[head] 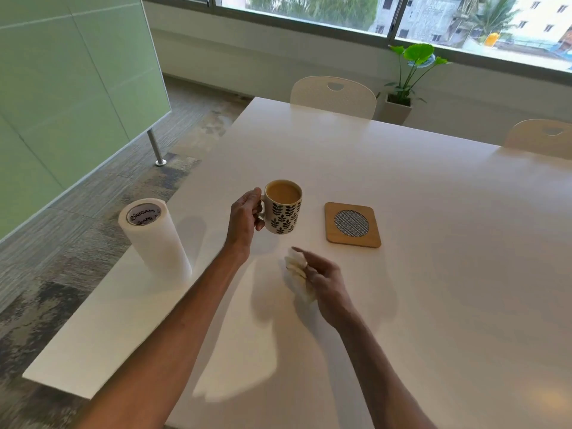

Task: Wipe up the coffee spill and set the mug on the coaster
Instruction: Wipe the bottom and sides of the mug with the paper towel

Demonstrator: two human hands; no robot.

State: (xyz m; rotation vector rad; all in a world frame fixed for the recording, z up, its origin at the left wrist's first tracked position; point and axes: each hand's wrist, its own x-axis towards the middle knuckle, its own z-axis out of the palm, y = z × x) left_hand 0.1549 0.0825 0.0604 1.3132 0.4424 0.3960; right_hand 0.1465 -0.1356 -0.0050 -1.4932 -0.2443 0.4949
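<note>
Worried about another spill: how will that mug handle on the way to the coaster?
The mug looks nearly full, so likely heavy and quick to slosh if tilted. The left hand holds only its handle, so it may tip.

Table: I'm at a wide white table (402, 212), glossy, catching soft daylight.
Chairs: two pale chairs on the far side, one (333, 96) straight ahead, another (541, 137) off to my right, both tucked against the edge.
Windows: a long dark-framed window band (309, 10) along the far wall, trees and grey buildings outside.
Plant: a leafy green plant (408, 69) in a white pot below the sill.
Partition: on my left, a frosted green glass panel (62, 88) on a metal post (154, 147).
Floor: streaked grey-brown carpet (77, 212).
</note>
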